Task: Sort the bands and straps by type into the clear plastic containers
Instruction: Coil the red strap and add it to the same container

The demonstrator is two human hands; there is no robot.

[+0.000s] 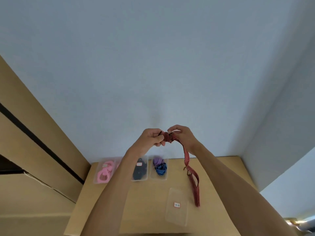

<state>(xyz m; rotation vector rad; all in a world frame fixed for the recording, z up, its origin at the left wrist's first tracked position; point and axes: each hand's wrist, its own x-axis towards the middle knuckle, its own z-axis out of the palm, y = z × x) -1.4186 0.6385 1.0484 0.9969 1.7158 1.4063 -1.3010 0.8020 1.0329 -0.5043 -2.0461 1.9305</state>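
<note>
- Head view: left hand (154, 137) and right hand (181, 135) both pinch the red striped strap (186, 157), raised at 12 o'clock, tail dangling
- Step judged: bundling; next, lower into the empty container (177, 206) at 6 o'clock

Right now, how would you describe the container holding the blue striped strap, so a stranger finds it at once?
Start at the tan cardboard tabletop and look along its far edge by the pale wall, where clear plastic containers sit in a row. Take the rightmost one, the clear plastic container with purple and blue contents. It alone holds a lilac band above a blue striped strap; its neighbours hold black or pink items.
</note>
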